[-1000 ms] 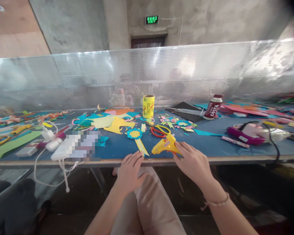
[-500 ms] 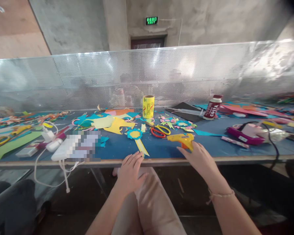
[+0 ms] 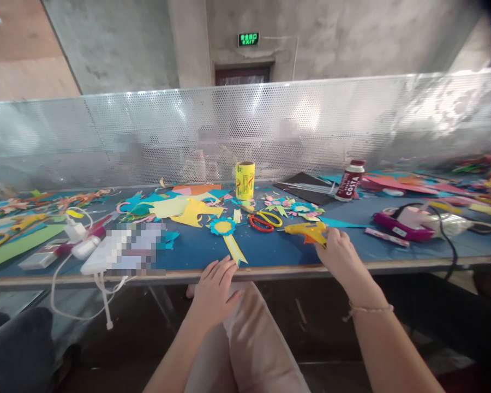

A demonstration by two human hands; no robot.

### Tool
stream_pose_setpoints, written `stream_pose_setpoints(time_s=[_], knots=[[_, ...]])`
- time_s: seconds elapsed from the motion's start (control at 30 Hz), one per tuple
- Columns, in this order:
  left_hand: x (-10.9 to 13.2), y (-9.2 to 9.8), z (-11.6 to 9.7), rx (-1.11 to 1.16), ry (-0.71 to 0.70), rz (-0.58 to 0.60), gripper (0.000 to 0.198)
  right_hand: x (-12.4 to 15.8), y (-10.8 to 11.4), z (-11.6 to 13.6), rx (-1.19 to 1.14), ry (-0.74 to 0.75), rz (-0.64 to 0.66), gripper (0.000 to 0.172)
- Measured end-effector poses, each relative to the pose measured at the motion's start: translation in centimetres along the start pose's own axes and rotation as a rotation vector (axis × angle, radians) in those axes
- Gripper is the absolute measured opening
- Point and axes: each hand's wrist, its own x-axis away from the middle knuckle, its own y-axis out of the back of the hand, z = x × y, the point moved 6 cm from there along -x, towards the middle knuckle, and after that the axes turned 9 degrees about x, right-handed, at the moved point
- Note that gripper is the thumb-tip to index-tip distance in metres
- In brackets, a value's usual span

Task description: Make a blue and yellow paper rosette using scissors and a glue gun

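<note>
My left hand (image 3: 216,286) rests at the table's front edge with its fingers stretched out, their tips at the lower end of a yellow paper strip (image 3: 234,246). That strip hangs from a paper rosette (image 3: 223,226) with a blue frilled rim and a yellow centre, lying flat. At the right, my right hand (image 3: 340,256) is closed around the rear of a yellow hot glue gun (image 3: 309,231), which lies low over the table with its nozzle toward the left. Scissors (image 3: 265,220) with red and yellow handles lie between the rosette and the glue gun.
A yellow roll (image 3: 244,181) stands behind the scissors. Paper scraps (image 3: 188,210) cover the back of the blue table (image 3: 196,251). On the left lies a white power bank or box with cables (image 3: 100,251); on the right are a bottle (image 3: 350,181) and a purple case (image 3: 405,225).
My right hand has gone from spread fingers beside the glue gun to closed around its rear, and the gun has shifted slightly right. My left hand stays in place.
</note>
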Motion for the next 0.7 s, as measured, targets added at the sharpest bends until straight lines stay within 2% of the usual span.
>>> stream_pose_setpoints(time_s=[0.1,0.23,0.3,0.53,0.7], knots=[[0.3,0.6,-0.2,0.020,-0.042,-0.092,0.038,-0.5,0.4,0.5,0.016,0.031,-0.034,0.028],[1.6,2.1,-0.3,0.066,-0.070,-0.277,0.010,-0.5,0.7,1.5,0.026,0.077,-0.020,0.030],[2.5,3.1,-0.2,0.102,-0.059,-0.345,0.009,-0.2,1.0,1.9,0.027,0.067,-0.003,0.031],[5.3,5.7,-0.3,0.131,-0.122,-0.466,0.016,1.1,2.6,3.8,-0.080,0.076,-0.031,0.020],[7.1,6.0,1.1,0.134,-0.010,-0.397,0.014,1.8,3.3,4.6,-0.294,0.173,-0.066,0.015]])
